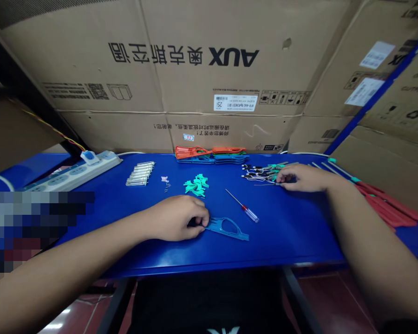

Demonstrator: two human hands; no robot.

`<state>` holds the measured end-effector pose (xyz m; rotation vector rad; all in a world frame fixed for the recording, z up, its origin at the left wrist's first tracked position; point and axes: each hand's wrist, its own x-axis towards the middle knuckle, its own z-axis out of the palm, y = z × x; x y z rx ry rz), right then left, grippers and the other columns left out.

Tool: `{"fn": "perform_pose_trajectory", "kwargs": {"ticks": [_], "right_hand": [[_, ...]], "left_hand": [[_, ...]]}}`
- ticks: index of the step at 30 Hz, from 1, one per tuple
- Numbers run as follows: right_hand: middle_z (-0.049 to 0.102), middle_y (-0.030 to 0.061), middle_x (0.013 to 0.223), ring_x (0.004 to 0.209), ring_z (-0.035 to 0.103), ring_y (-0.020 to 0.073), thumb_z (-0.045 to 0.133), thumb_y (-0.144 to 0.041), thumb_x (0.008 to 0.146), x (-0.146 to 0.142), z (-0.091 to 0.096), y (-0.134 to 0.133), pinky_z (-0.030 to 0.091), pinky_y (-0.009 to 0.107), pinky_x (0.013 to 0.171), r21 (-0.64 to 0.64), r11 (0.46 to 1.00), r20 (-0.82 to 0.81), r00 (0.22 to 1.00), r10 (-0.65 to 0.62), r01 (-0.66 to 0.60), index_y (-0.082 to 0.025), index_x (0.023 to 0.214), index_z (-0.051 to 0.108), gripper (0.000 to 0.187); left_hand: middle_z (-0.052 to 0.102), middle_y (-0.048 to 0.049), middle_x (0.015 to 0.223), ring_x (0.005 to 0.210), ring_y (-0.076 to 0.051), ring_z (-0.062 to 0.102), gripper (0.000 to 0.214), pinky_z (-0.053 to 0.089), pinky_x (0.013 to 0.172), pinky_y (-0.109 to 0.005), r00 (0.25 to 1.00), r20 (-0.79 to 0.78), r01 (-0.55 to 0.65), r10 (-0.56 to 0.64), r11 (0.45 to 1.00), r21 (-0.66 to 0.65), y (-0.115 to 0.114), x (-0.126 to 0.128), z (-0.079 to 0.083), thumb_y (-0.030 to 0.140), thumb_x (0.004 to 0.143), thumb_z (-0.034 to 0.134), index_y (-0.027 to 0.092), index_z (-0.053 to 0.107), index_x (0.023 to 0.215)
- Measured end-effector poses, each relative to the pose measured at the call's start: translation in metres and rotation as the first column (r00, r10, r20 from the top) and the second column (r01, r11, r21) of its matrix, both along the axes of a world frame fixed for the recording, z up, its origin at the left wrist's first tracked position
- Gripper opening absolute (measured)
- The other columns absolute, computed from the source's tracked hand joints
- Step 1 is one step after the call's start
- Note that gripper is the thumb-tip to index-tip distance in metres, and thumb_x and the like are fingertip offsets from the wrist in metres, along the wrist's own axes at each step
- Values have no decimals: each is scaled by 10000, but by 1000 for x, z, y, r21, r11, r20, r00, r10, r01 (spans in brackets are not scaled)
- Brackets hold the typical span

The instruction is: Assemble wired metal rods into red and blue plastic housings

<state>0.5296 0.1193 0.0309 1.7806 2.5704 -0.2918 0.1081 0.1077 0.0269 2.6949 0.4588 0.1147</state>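
Note:
My left hand is curled over one end of a blue plastic handle piece that lies flat on the blue table. My right hand reaches to the back right, its fingertips pinched on a pile of small wired parts with green and black ends. A small screwdriver with a clear, red-tipped handle lies between the two hands. A heap of small green plastic pieces sits just beyond my left hand.
Orange and blue handle pieces are stacked at the table's back edge. Clear tubes and tiny metal bits lie at the left, beside a white power strip. Red-handled tools lie at the right. Cardboard boxes wall the back.

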Motion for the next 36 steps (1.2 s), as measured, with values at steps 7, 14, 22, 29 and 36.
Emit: {"fn": "perform_pose_trajectory", "kwargs": {"ticks": [7, 14, 22, 29, 36], "right_hand": [[682, 141, 1141, 1076, 614, 304, 484, -399, 859, 11, -14, 17, 468, 426, 954, 297, 942, 68, 981, -182, 154, -188, 1070, 700, 369], [720, 140, 1009, 931, 659, 302, 445, -400, 892, 7, -13, 20, 505, 414, 822, 328, 914, -6, 968, -250, 238, -178, 1001, 666, 332], [732, 127, 1013, 928, 683, 291, 492, -422, 912, -43, 17, -9, 528, 405, 800, 489, 836, -220, 962, -159, 250, -194, 1030, 661, 308], [728, 48, 892, 790, 685, 203, 580, -356, 913, -123, 34, -42, 532, 345, 739, 464, 885, -339, 914, 225, -45, -229, 933, 638, 141], [706, 13, 838, 745, 657, 155, 647, -327, 907, -157, 12, -54, 505, 292, 714, 324, 914, -393, 844, 365, -244, -230, 919, 628, 100]], "left_hand": [[683, -27, 848, 733, -142, 629, 157, 513, 657, -259, 1000, -2, 7, -7, 1000, 12, 2, -1, -1, 137, 820, 619, 201, 709, 932], [679, -16, 812, 692, -126, 632, 134, 490, 612, -245, 998, 33, -50, 50, 999, -1, 3, -1, -3, 151, 832, 612, 196, 713, 907], [684, -3, 771, 682, -125, 633, 80, 463, 604, -235, 995, 0, -100, 100, 995, 6, 4, -3, 4, 233, 848, 660, 202, 725, 884], [725, -27, 890, 753, -142, 663, 335, 456, 581, -223, 892, 293, -299, 344, 936, -187, 15, -15, 23, 434, 886, 658, 198, 664, 1124], [764, -12, 834, 712, -131, 694, 245, 524, 653, -241, 943, 199, -152, 268, 876, -457, 20, -19, 14, 308, 841, 721, 188, 725, 1054]]}}
